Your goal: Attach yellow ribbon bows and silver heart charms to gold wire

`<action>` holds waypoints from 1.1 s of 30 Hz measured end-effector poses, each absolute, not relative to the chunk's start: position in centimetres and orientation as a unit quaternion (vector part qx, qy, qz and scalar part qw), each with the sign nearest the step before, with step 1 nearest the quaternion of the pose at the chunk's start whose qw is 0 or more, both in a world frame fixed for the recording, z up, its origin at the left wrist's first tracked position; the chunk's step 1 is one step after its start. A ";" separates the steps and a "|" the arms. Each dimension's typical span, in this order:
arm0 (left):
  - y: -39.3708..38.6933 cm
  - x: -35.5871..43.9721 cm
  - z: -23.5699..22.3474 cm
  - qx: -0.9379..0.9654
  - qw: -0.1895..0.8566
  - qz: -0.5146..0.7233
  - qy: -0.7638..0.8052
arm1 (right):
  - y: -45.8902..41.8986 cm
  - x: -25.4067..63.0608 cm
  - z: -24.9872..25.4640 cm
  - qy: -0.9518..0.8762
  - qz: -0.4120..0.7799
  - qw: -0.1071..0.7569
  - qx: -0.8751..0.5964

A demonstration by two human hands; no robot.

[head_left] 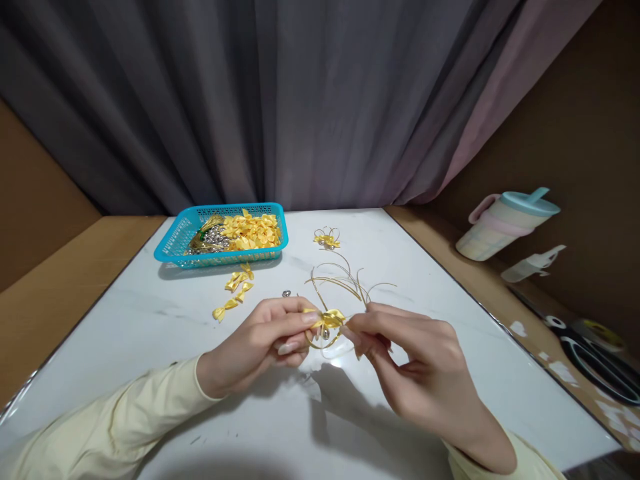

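Observation:
Between thumb and fingers, my left hand pinches a yellow satin bow. A small silver bell hangs just below the bow, and a loop of gold cord curves around beneath it. My right hand is closed in a pinch on the cord at the bow's right side; the exact spot is hidden by the fingertips. Loose gold cord ends fan upward above both hands. Another silver bell lies on the table just beyond my left hand.
A blue plastic basket at the back left holds yellow bows, silver bells and gold cords. Several loose bows lie before it. One bow-and-cord piece sits farther back. At right are a tumbler, a small bottle and black-handled scissors.

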State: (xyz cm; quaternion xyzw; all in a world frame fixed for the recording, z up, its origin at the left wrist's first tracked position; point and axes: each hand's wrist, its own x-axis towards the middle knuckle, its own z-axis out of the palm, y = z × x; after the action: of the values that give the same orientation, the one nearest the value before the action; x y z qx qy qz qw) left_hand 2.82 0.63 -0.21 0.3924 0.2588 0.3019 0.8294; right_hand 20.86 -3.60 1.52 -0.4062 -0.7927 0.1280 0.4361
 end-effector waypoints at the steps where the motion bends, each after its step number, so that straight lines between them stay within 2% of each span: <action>1: 0.6 2.8 -0.2 0.403 0.824 0.302 0.260 | -3.7 20.9 1.8 -0.795 0.129 0.428 -0.410; 13: 0.5 2.6 -0.8 0.508 0.753 0.332 0.255 | -3.9 20.9 3.1 -0.764 0.236 0.362 -0.479; 26: 0.7 2.7 -0.4 0.388 0.842 0.287 0.239 | -3.2 21.2 2.8 -0.807 0.172 0.389 -0.409; 33: 0.9 2.6 -0.2 0.446 0.814 0.272 0.255 | -3.1 21.5 3.1 -0.842 0.125 0.334 -0.406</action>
State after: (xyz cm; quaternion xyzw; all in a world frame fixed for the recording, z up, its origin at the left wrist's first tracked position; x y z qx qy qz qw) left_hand 2.60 0.89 -0.20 0.4455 0.2546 0.2720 0.8141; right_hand 21.48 -3.12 3.07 -0.4057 -0.8417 0.1247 0.3339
